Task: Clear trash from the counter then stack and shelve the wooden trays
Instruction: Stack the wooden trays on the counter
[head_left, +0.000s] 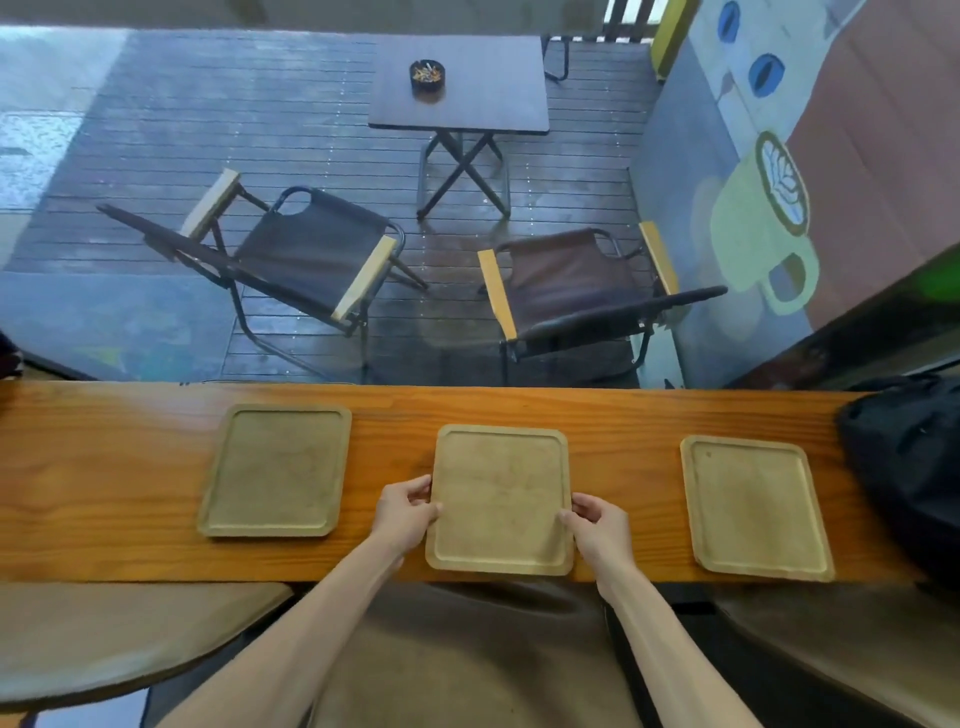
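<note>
Three empty wooden trays lie in a row on the wooden counter (104, 467). The middle tray (501, 499) is gripped on both sides: my left hand (405, 512) holds its left edge and my right hand (597, 522) holds its right edge. The left tray (278, 470) and the right tray (753, 506) lie flat and untouched, each a hand's width or more from the middle one. No trash shows on the counter.
A black bag (909, 467) sits on the counter's right end, close to the right tray. Behind the counter is a window onto a deck with two folding chairs (311, 249) and a small table (460, 83) carrying an ashtray. Stool seats (104, 639) sit below the counter.
</note>
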